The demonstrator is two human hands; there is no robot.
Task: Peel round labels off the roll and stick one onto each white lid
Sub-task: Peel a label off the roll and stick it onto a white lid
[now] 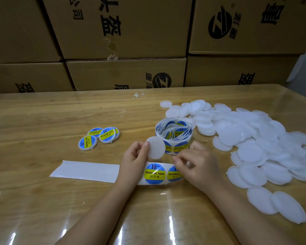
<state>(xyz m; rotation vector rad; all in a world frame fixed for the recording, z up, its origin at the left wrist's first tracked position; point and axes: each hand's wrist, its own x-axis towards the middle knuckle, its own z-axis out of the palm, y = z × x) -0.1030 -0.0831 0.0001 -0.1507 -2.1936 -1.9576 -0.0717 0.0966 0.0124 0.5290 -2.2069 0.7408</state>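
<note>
One blank white lid (155,150) is being pinched by the left hand (134,160) beside the label roll (173,137). The right hand (196,167), fingers curled, is being set on a label (173,175) of the near strip (85,171); grip unconfirmed.

Stacked cardboard boxes (125,32) behind glossy wooden table (42,121).

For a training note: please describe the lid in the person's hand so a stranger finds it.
Find the label roll standing on the table. Just in front of it, the left hand pinches one white lid by its edge. It alone is lifted and, unlike the labelled lids at left, bare.
</note>
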